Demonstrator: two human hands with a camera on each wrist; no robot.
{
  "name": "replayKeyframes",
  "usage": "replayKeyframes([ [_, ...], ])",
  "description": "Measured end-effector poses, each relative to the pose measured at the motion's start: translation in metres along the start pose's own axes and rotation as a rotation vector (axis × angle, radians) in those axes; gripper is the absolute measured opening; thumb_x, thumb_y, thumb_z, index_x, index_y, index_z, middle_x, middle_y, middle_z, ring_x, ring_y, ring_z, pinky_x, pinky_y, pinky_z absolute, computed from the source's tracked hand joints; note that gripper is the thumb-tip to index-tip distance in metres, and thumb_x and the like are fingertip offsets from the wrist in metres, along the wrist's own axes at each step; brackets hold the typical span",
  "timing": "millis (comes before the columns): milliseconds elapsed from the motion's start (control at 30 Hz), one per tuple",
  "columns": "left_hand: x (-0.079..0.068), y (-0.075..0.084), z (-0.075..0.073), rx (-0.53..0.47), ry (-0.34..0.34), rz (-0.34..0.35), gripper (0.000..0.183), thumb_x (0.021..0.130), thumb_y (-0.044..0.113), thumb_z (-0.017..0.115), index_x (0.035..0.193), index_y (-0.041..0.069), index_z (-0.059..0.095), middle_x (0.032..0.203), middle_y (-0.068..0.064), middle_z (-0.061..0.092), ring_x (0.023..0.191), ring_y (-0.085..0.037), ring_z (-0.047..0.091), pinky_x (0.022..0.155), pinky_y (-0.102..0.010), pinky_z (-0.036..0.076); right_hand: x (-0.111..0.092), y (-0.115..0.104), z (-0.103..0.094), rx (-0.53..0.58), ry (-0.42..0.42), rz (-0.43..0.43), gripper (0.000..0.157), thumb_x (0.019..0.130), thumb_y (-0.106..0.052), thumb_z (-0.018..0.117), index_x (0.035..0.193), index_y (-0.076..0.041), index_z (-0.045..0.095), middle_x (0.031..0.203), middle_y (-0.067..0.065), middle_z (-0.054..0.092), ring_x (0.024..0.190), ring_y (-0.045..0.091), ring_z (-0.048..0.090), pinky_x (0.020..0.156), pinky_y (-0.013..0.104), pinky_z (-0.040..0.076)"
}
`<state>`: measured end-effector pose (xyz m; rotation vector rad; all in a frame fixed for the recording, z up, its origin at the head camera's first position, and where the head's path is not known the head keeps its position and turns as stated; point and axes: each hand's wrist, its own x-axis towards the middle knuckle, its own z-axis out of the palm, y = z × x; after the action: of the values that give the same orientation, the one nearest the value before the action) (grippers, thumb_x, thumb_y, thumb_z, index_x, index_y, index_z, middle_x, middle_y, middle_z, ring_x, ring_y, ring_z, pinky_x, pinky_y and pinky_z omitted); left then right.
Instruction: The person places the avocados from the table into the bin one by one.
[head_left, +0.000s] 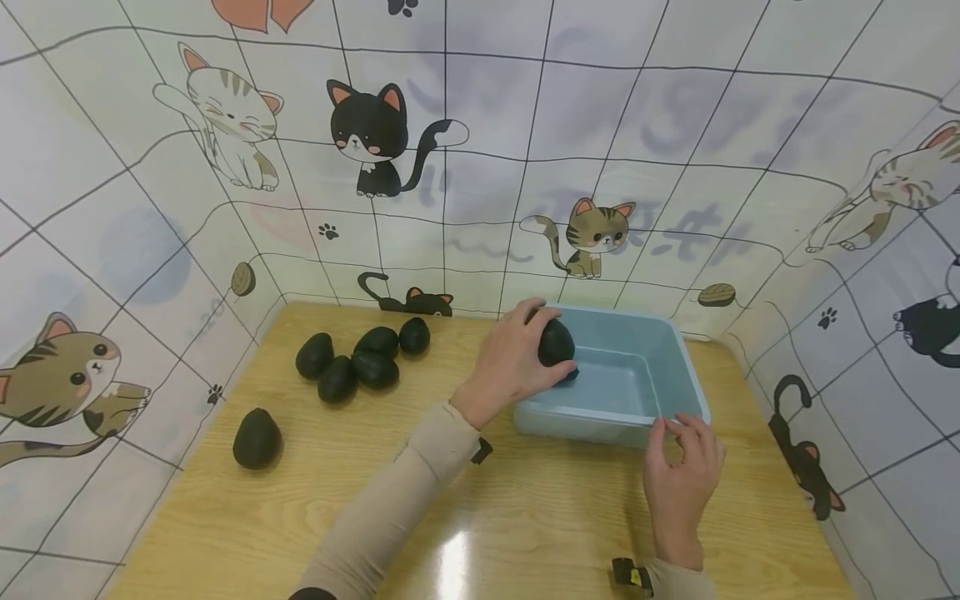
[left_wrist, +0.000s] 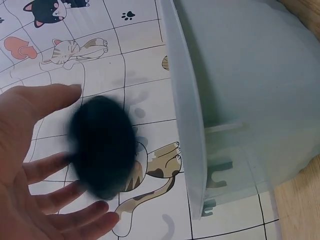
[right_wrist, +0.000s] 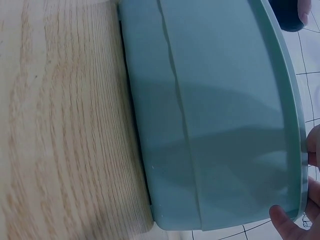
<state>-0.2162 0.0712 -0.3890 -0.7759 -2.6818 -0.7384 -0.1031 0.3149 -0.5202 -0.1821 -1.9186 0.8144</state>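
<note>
A dark avocado [head_left: 557,343] is over the left part of a light-blue plastic bin [head_left: 622,421]. My left hand [head_left: 517,354] is around it from the left, thumb and fingers spread apart. In the left wrist view the avocado [left_wrist: 102,150] is motion-blurred while the hand [left_wrist: 55,165] is sharp, with its thumb off the avocado's surface. My right hand [head_left: 684,467] pinches the bin's rim at the near right corner. The right wrist view shows that thumb [right_wrist: 284,220] against the outer wall and the other fingers over the rim.
Several avocados [head_left: 375,368] lie clustered at the back left of the wooden table [head_left: 525,517]. One more avocado [head_left: 257,438] sits alone nearer the left edge. Cat-printed walls [head_left: 480,183] enclose the back and both sides.
</note>
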Motion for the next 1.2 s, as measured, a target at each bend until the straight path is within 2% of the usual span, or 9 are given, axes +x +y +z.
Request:
replayKeyframes([
  [167, 0.001, 0.001, 0.001, -0.006, 0.008, -0.002, 0.068, 0.092, 0.056, 0.077, 0.148, 0.022, 0.059, 0.158, -0.007, 0.053, 0.134, -0.028, 0.062, 0.104, -0.042, 0.057, 0.0, 0.0, 0.0, 0.003, 0.002, 0.005, 0.009, 0.093, 0.003, 0.074, 0.092, 0.012, 0.073, 0.112, 0.027, 0.072, 0.101, 0.029, 0.055, 0.091, 0.013, 0.033],
  [267, 0.0, -0.002, 0.001, -0.013, 0.018, -0.007, 0.066, 0.093, 0.054, 0.077, 0.148, 0.022, 0.06, 0.158, -0.007, 0.053, 0.137, -0.028, 0.06, 0.104, -0.043, 0.057, 0.001, -0.002, 0.0, 0.004, 0.002, 0.002, 0.01, 0.093, 0.003, 0.074, 0.092, 0.013, 0.073, 0.111, 0.028, 0.071, 0.101, 0.037, 0.056, 0.092, 0.014, 0.033],
  [400, -0.004, -0.007, 0.001, -0.016, 0.05, 0.005, 0.063, 0.093, 0.051, 0.078, 0.146, 0.021, 0.061, 0.155, -0.008, 0.056, 0.136, -0.03, 0.061, 0.101, -0.046, 0.059, 0.002, -0.004, -0.001, -0.001, 0.0, -0.003, 0.012, 0.094, 0.002, 0.073, 0.092, 0.014, 0.072, 0.111, 0.029, 0.071, 0.1, 0.04, 0.056, 0.091, 0.014, 0.032],
  [533, -0.005, -0.01, 0.002, -0.013, 0.072, 0.011, 0.061, 0.094, 0.05, 0.077, 0.145, 0.02, 0.062, 0.154, -0.008, 0.057, 0.134, -0.029, 0.062, 0.101, -0.046, 0.059, 0.002, -0.004, -0.001, -0.012, -0.004, 0.005, 0.012, 0.094, 0.001, 0.073, 0.092, 0.013, 0.072, 0.111, 0.028, 0.071, 0.1, 0.038, 0.056, 0.091, 0.014, 0.032],
  [967, -0.01, -0.015, -0.001, -0.03, 0.055, -0.015, 0.059, 0.096, 0.05, 0.075, 0.146, 0.021, 0.063, 0.154, -0.006, 0.057, 0.134, -0.028, 0.062, 0.101, -0.044, 0.058, 0.0, -0.006, 0.001, -0.031, -0.011, 0.029, 0.011, 0.094, 0.001, 0.074, 0.093, 0.012, 0.073, 0.112, 0.026, 0.071, 0.101, 0.03, 0.055, 0.09, 0.013, 0.032],
  [1200, -0.013, -0.02, -0.001, -0.048, 0.083, -0.004, 0.057, 0.097, 0.048, 0.075, 0.144, 0.019, 0.064, 0.152, -0.007, 0.059, 0.134, -0.028, 0.062, 0.102, -0.046, 0.058, -0.001, -0.005, 0.001, -0.026, -0.005, 0.026, 0.011, 0.094, 0.002, 0.074, 0.092, 0.012, 0.073, 0.111, 0.026, 0.071, 0.101, 0.027, 0.055, 0.091, 0.013, 0.033],
])
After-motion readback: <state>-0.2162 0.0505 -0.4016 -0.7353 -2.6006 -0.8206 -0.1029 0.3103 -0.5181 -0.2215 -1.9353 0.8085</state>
